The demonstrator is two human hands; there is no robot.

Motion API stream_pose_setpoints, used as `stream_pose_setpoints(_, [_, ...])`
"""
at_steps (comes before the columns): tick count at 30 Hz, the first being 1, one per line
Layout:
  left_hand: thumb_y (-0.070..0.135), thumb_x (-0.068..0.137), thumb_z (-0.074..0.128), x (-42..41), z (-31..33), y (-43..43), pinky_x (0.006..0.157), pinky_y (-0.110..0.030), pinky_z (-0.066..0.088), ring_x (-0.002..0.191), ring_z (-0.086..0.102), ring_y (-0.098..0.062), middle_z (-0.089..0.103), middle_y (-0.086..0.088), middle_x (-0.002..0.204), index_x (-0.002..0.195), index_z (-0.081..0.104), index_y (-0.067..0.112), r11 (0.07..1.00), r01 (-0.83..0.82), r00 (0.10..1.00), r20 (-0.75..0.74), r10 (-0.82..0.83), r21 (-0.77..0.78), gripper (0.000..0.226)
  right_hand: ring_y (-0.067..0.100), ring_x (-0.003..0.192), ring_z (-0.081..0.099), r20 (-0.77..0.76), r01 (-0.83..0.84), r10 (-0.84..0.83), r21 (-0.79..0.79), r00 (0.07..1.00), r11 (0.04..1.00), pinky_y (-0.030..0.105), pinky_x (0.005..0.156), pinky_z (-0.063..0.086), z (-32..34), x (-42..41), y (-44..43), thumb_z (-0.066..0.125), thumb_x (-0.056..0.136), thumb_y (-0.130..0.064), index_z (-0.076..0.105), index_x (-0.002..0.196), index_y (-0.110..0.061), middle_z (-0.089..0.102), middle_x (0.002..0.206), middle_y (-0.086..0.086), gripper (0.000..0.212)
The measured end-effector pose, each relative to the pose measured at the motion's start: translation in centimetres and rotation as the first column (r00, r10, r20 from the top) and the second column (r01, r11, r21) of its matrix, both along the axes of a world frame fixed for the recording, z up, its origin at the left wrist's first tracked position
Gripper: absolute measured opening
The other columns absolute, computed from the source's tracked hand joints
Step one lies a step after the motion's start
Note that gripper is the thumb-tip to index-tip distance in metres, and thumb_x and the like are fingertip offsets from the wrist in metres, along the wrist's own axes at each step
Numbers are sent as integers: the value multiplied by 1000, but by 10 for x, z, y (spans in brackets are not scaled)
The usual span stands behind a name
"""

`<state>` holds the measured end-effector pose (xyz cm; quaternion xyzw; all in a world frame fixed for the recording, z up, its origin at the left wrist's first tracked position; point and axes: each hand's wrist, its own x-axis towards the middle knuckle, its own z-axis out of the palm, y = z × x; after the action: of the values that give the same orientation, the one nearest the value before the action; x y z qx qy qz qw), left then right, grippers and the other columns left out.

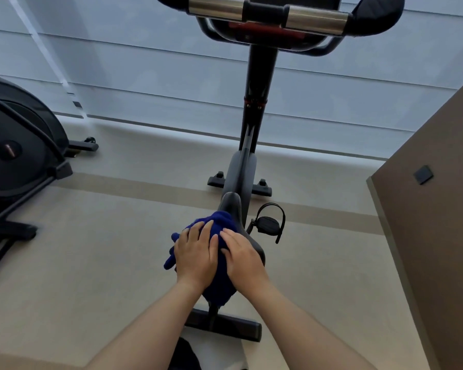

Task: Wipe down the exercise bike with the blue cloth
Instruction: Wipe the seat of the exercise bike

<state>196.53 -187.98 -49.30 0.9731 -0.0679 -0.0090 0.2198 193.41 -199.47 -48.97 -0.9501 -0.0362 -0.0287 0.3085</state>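
A black exercise bike (253, 124) stands in front of me, its handlebars (267, 14) at the top of the view and its black saddle (231, 206) below the middle. The blue cloth (221, 222) lies bunched over the saddle and hangs down its left and rear sides. My left hand (195, 256) presses flat on the cloth at the saddle's left side. My right hand (242, 259) presses on the cloth beside it, toward the saddle's right. Most of the saddle top is hidden under cloth and hands.
The bike's right pedal (269, 222) sticks out right of the saddle; its rear foot bar (223, 327) lies on the floor below. Another black exercise machine (19, 161) stands at left. A brown wall (439, 209) runs along the right. Window blinds (145, 76) fill the background.
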Motion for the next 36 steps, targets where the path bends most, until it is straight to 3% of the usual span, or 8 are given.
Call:
stream_pose_setpoints(4, [48,87,4,12,3,-1,105,-42,32,123,42,-22,46,2,139,138,40,25,998,47,998,-46,-45,33,67,15,131,39,28,4,-3,-19,1000,1000,13,106,13,-2,6,-5,47,95,-13,44,135,-10,47,140,5,41])
stream_pose_setpoints(7, [42,96,17,24,5,-6,106,-41,29,126,36,-21,40,3,142,141,33,26,994,80,992,-108,-72,72,50,15,131,39,16,3,-3,-37,1000,999,14,106,17,-2,18,-10,47,94,-13,44,135,-11,47,140,5,41])
stream_pose_setpoints(12, [40,98,23,51,7,-25,103,-41,29,124,35,-23,37,-1,139,138,28,24,986,119,985,-136,-103,116,43,16,115,56,67,141,-132,-156,989,978,25,93,45,-8,36,-17,60,86,-14,55,125,-14,59,127,2,39])
stream_pose_setpoints(15, [42,98,23,67,4,-35,103,-41,27,124,32,-24,31,-3,140,138,24,24,977,164,979,-147,-144,133,44,14,101,63,83,210,-197,-202,977,957,23,82,52,-7,46,-22,76,72,-12,62,115,-13,66,115,1,46])
stream_pose_setpoints(20, [43,98,22,92,4,-47,106,-42,25,129,26,-26,20,-4,145,140,20,24,938,296,948,-172,-267,178,47,16,95,66,26,300,-302,-210,953,930,25,77,54,-8,59,-26,79,65,-8,63,114,-11,67,112,3,52])
stream_pose_setpoints(26, [46,98,21,113,11,-47,103,-45,29,129,25,-29,14,-7,146,141,17,23,865,445,882,-282,-377,233,49,23,119,50,-52,324,-330,-108,942,940,31,100,40,-4,64,-21,49,90,-5,41,136,-9,48,139,6,47])
stream_pose_setpoints(36, [54,95,24,77,17,-17,104,-48,34,133,23,-29,8,1,153,146,13,34,884,437,860,-364,-356,168,56,23,120,44,-88,180,-188,-86,978,980,30,103,35,6,29,-26,45,95,-13,41,138,-15,46,139,1,43])
